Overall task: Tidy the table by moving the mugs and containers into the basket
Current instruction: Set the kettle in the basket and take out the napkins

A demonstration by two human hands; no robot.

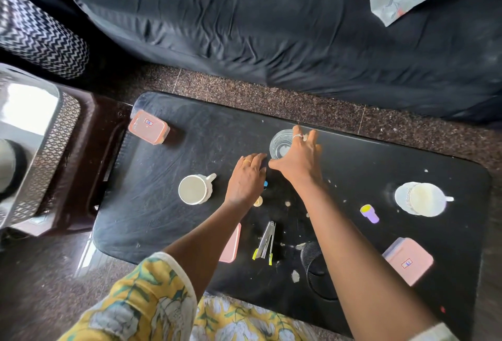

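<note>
A clear glass (279,145) stands at the far middle of the black table (163,218). My right hand (298,159) reaches over it with fingers spread, the thumb at its near side and the fingers by its right rim; no closed grip shows. My left hand (245,179) lies palm down on the table just left of it, fingers fairly straight. A small blue piece (265,183) peeks out beside it. A white mug (195,189) stands left of that hand. Pink lidded containers sit at the far left (148,126) and near right (408,259). The perforated basket (51,150) is off the table's left end.
A cup on a saucer (422,199) and a small purple-and-yellow item (369,213) are at the right. Metal tongs (266,244), a pink lid (232,242) and a black mesh cup (316,261) lying on its side sit near me among crumbs. A dark sofa (271,28) runs behind the table.
</note>
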